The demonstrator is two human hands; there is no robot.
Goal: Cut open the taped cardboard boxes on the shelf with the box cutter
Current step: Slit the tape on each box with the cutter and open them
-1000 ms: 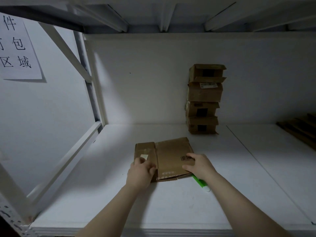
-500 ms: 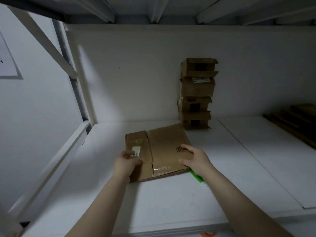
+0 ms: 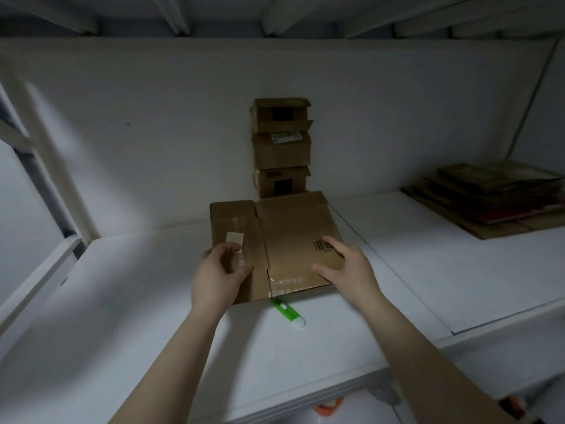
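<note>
Across the white shelf the light is dim, and its left and right ends run out of view. At the right back corner sits a pile of flat cardboard, dark and cut off by the edge, so its sheets are hard to tell apart. Against the back wall, near the middle, a stack of small boxes stands upright; its bottom is hidden behind the nearer carton.

That carton, a flattish cardboard box, lies in the middle of the shelf, closer to the front edge, with a seam dividing a narrow left panel from a wide right one. The left hand grips its near left corner, fingers curled over the top and covering part of a pale label. The right hand rests on the right panel with fingers spread and fairly straight, holding nothing, its fingertips beside a barcode.

The green box cutter lies on the shelf, touched by neither hand, its far end tucked under the carton's front edge. Below the shelf's front lip, orange shapes are too blurred to identify.
</note>
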